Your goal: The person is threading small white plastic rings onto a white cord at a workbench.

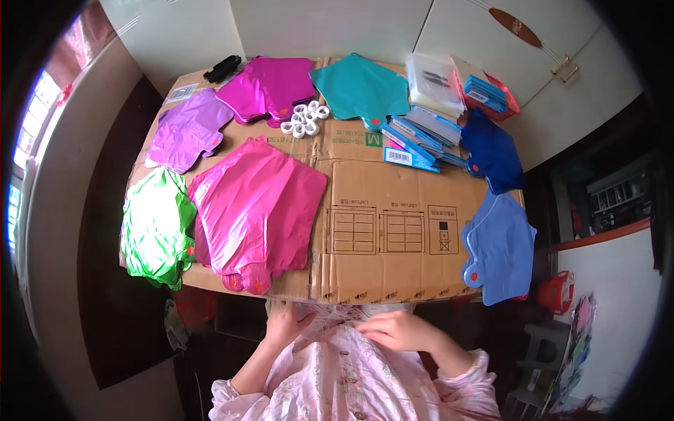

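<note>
My left hand (284, 324) is at the near edge of a cardboard sheet (393, 281), its thumb apart and its fingertips partly hidden by the edge. My right hand (399, 330) lies against the front of my shirt, fingers stretched out, holding nothing. Nearest to the left hand is a stack of shiny pink foil balloons (256, 210), flat and uninflated. Bright green foil balloons (158, 228) lie to its left, with lilac ones (188, 130) beyond. Light blue balloons (500, 245) overhang the right edge.
Magenta (270, 88), teal (361, 91) and dark blue balloons (493, 151) lie farther back. White tape rolls (305, 119) sit between them. Blue-and-white packets (418, 144), clear plastic sleeves (434, 84) and a red basket (511, 105) stand back right. A black object (223, 69) lies back left.
</note>
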